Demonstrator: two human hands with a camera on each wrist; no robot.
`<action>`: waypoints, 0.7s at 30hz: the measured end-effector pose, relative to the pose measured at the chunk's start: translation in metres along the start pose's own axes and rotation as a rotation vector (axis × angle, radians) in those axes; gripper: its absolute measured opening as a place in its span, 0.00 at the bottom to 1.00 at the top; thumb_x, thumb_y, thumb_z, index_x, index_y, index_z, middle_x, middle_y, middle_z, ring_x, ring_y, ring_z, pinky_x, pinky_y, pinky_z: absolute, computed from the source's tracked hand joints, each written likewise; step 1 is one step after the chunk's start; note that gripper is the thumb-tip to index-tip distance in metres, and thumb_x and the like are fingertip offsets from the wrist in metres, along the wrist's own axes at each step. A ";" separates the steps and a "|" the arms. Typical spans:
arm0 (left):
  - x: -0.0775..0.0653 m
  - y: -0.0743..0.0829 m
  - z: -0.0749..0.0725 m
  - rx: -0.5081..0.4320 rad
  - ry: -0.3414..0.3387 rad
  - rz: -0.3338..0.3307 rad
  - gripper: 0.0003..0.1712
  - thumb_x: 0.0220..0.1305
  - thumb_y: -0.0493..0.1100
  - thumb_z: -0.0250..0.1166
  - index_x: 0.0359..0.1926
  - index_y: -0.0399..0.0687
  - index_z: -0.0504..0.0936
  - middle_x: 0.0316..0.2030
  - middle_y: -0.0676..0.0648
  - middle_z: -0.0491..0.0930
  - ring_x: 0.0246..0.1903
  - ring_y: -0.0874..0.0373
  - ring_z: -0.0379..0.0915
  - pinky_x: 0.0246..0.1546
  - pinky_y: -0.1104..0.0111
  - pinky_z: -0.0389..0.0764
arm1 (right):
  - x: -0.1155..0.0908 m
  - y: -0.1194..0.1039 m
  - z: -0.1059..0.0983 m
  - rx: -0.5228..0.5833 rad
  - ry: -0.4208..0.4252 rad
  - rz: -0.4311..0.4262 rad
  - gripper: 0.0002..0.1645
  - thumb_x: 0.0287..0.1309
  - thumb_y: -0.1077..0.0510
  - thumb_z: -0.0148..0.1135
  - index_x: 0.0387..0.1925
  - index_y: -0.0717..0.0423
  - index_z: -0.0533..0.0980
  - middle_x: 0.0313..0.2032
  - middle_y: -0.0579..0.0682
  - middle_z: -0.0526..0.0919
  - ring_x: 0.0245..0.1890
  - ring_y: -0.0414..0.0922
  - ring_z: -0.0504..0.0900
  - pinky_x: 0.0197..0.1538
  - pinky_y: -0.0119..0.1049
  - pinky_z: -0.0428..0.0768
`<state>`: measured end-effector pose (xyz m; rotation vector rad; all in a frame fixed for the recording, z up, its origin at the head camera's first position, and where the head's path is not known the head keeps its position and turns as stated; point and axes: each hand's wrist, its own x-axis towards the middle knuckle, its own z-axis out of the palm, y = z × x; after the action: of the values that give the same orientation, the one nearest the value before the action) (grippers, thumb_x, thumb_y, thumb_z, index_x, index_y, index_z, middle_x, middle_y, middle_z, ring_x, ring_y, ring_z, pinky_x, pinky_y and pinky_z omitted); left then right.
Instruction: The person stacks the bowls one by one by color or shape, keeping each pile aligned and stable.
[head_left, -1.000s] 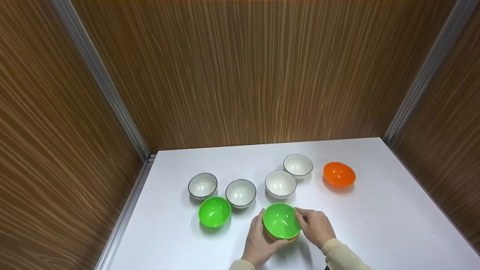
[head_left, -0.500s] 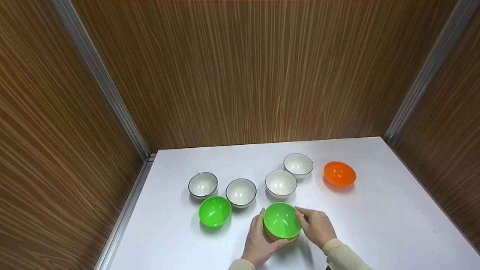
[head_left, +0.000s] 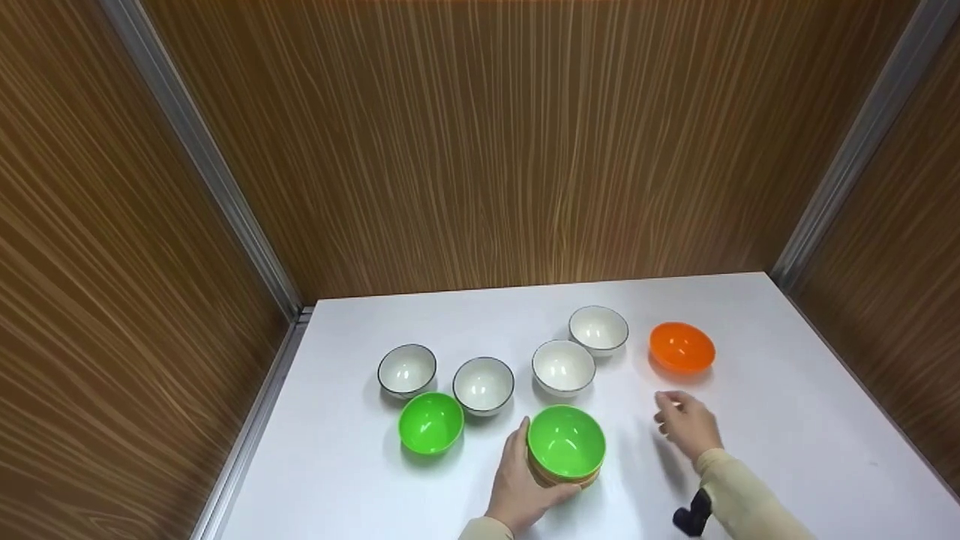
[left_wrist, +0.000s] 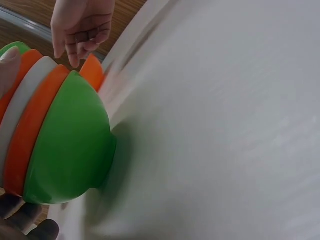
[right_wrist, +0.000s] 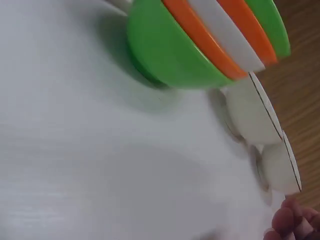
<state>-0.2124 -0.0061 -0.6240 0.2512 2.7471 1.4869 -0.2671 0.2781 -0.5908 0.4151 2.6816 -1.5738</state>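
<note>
My left hand grips a stack of nested bowls from its left side, fingers and thumb spread around it. On top sits a green bowl. The left wrist view shows orange and white layers beneath it and another green bowl at the bottom, just over or on the table. My right hand is in the air right of the stack, fingers loosely curled, holding nothing. Beyond it lies a lone orange bowl, tilted slightly.
A second green bowl stands left of the stack. Behind are several white bowls with dark rims, among them a left one and a back one. Wood-grain panels enclose the white table.
My right hand has let go of the top green bowl's rim and moved right, towards the orange bowl. The left hand keeps its grip on the stack.
</note>
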 end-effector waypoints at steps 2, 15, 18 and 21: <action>0.001 0.001 0.000 -0.004 -0.004 -0.008 0.72 0.26 0.75 0.69 0.70 0.54 0.45 0.64 0.51 0.56 0.62 0.54 0.54 0.61 0.54 0.59 | 0.010 0.006 -0.014 0.086 -0.001 0.065 0.39 0.63 0.38 0.45 0.59 0.69 0.62 0.38 0.60 0.79 0.30 0.45 0.78 0.35 0.37 0.81; 0.001 0.000 0.000 0.002 -0.014 0.010 0.72 0.28 0.76 0.67 0.70 0.51 0.45 0.63 0.52 0.55 0.62 0.55 0.55 0.61 0.55 0.59 | 0.060 0.036 -0.058 0.248 -0.039 0.358 0.51 0.59 0.32 0.45 0.67 0.65 0.46 0.34 0.53 0.79 0.32 0.47 0.78 0.39 0.34 0.79; 0.000 -0.001 -0.002 0.008 -0.012 0.008 0.72 0.27 0.77 0.66 0.70 0.51 0.45 0.63 0.52 0.55 0.62 0.55 0.54 0.62 0.55 0.58 | 0.066 0.035 -0.063 0.286 -0.078 0.372 0.51 0.59 0.33 0.44 0.68 0.63 0.41 0.34 0.53 0.79 0.32 0.48 0.77 0.41 0.35 0.78; 0.001 -0.002 -0.003 0.008 -0.013 0.003 0.72 0.27 0.77 0.66 0.70 0.52 0.45 0.63 0.53 0.56 0.62 0.55 0.54 0.62 0.54 0.58 | 0.069 0.030 -0.066 0.304 -0.113 0.379 0.50 0.62 0.35 0.43 0.69 0.60 0.35 0.34 0.52 0.78 0.32 0.47 0.77 0.43 0.36 0.78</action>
<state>-0.2138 -0.0100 -0.6238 0.2647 2.7451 1.4696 -0.3179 0.3639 -0.5932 0.7609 2.1220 -1.8126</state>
